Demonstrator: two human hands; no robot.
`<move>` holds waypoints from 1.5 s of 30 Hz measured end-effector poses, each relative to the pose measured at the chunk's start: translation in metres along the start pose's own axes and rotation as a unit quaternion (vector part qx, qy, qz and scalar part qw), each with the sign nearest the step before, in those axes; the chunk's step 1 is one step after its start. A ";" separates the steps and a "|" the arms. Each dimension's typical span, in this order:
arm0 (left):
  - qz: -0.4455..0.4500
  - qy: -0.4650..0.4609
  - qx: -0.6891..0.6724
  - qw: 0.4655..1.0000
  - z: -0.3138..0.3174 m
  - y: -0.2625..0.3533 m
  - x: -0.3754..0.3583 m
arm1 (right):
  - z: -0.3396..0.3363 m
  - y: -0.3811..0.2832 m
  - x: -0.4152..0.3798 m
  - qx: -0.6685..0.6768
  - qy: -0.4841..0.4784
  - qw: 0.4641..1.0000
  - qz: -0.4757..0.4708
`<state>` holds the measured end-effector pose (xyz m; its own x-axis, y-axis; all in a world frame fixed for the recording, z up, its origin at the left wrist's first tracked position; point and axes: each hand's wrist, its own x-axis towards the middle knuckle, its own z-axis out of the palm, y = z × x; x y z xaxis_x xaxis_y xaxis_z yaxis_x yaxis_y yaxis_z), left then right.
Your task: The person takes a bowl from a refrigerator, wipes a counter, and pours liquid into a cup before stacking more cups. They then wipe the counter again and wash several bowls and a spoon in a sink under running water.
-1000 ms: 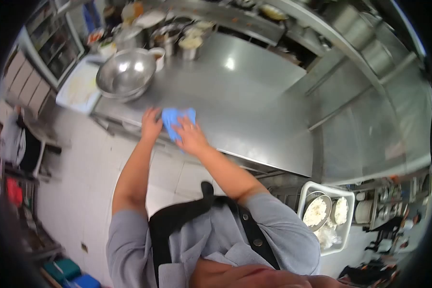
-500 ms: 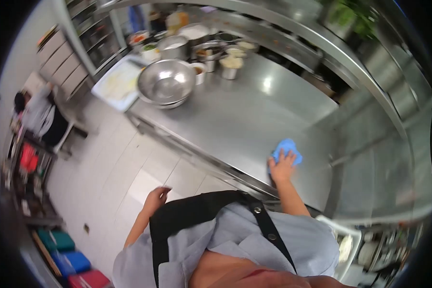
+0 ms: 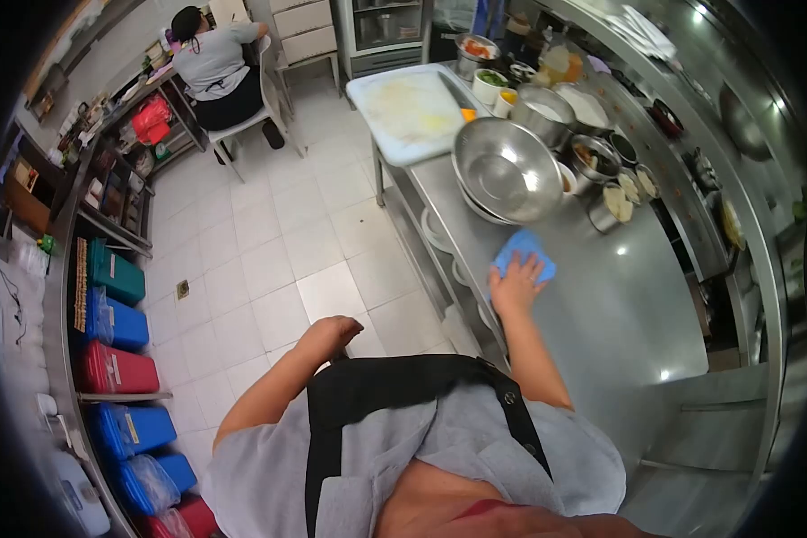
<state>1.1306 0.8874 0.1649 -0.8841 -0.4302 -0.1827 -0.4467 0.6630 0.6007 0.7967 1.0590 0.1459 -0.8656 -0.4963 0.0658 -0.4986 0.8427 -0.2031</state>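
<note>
My right hand (image 3: 516,285) lies on a blue cloth (image 3: 526,249), pressing it onto the steel table (image 3: 601,314) near its front edge. Just beyond the cloth sits a large steel mixing bowl (image 3: 508,170), apparently stacked on another bowl. Over the floor on the left hangs my left hand (image 3: 328,339), its fingers loosely curled together and nothing visible in them.
A white cutting board (image 3: 412,112) stands at the table's far end. Pots and small containers (image 3: 542,112) of food crowd the back. A seated person (image 3: 215,67) is by the far wall. Colored bins (image 3: 121,368) line the left shelf.
The view has turned left, showing more floor and shelving. My right hand has slid the blue cloth along the table toward the mixing bowl. My left hand remains by my side.
</note>
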 end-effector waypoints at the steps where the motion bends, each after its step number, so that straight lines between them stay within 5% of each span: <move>1: -0.035 0.004 -0.013 0.999 -0.010 -0.012 -0.003 | 0.001 -0.004 0.003 -0.014 0.004 1.000 0.016; 2: 0.001 0.061 -0.049 0.997 -0.007 -0.044 -0.005 | 0.005 -0.006 0.007 -0.024 0.017 0.999 0.031; 6: -0.111 0.028 0.013 0.993 -0.064 -0.100 -0.001 | 0.020 -0.025 0.014 -0.051 0.062 0.990 0.116; 15: -0.022 0.019 0.053 0.998 -0.158 -0.209 0.060 | 0.038 -0.079 0.033 -0.037 0.113 0.943 0.311; 22: 0.118 -0.033 0.023 0.992 -0.205 -0.238 0.174 | 0.045 -0.103 0.051 -0.055 0.169 0.914 0.364; 31: 0.113 -0.171 0.019 0.979 -0.271 -0.266 0.314 | 0.047 -0.106 0.055 -0.036 0.196 0.907 0.370; 36: 0.230 -0.194 0.148 0.942 -0.275 -0.291 0.387 | 0.067 -0.101 0.053 -0.130 0.233 0.832 0.486; 40: 0.207 -0.288 0.088 0.931 -0.309 -0.249 0.429 | 0.079 -0.164 0.070 -0.142 0.204 0.744 0.620; 45: 0.265 -0.335 0.153 0.891 -0.326 -0.282 0.505 | 0.082 -0.248 0.110 -0.087 0.123 0.765 0.626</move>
<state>0.8550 0.2834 0.1564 -0.8198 0.3869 -0.4221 0.1311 0.8444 0.5194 0.8287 0.7784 0.1237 -0.6410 0.7594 0.1118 0.7488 0.6507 -0.1262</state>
